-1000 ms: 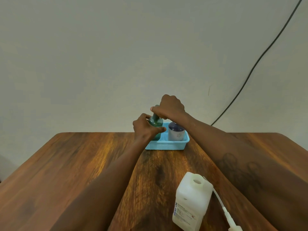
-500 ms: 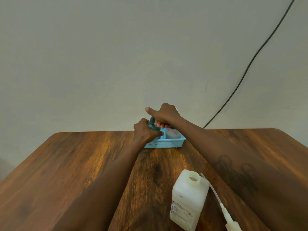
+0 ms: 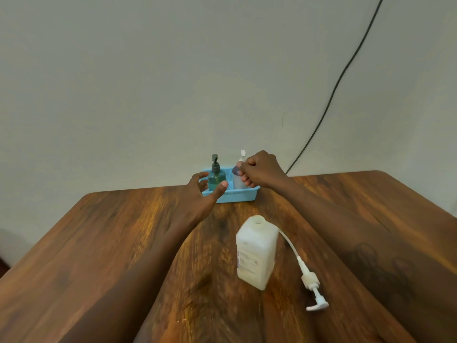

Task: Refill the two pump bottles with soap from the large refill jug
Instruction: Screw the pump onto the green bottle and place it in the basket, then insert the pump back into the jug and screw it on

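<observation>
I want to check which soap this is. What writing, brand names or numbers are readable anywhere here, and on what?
None can be read.
The refill jug bears a label with print on its front, too blurred to make out.
The green pump bottle and white pump bottle show no legible text.

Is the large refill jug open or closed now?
Open. The refill jug stands upright with a bare, uncapped neck, and its white pump lies on the wooden table beside it.
</observation>
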`<move>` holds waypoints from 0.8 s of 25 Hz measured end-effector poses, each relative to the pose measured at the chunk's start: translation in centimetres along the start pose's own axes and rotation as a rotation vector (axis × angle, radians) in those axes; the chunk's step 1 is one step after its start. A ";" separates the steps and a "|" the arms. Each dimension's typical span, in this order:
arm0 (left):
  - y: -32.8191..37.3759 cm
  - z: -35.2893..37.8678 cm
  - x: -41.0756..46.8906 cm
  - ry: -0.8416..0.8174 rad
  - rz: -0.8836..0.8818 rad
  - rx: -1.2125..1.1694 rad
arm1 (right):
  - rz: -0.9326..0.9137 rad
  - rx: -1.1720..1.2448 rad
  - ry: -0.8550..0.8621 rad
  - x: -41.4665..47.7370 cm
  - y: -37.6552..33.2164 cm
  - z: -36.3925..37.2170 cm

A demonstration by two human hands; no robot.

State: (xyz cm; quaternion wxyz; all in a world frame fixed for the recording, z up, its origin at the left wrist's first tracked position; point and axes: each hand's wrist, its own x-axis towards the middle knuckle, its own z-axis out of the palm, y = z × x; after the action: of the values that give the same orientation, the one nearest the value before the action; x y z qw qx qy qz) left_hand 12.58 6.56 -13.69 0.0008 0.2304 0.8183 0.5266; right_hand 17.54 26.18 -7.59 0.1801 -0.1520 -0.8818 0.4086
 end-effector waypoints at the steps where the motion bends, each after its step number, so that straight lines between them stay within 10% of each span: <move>1: 0.7 0.0 -1.4 -0.036 -0.002 -0.037 | -0.004 -0.005 0.002 -1.1 0.3 -0.5; 11: 2.5 3.5 -12.0 -0.207 0.062 -0.038 | -0.198 -0.322 -0.224 -12.6 6.2 -5.5; 20: 3.6 5.1 -14.6 -0.081 0.106 0.052 | -0.286 -0.766 -0.857 -16.1 10.1 -5.7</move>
State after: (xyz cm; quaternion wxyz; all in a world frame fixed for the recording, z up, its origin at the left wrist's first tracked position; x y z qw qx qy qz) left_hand 28.20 6.62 -16.36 0.0002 0.2945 0.8176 0.4947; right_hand 35.58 29.57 -15.08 -0.2065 0.0925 -0.9724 0.0576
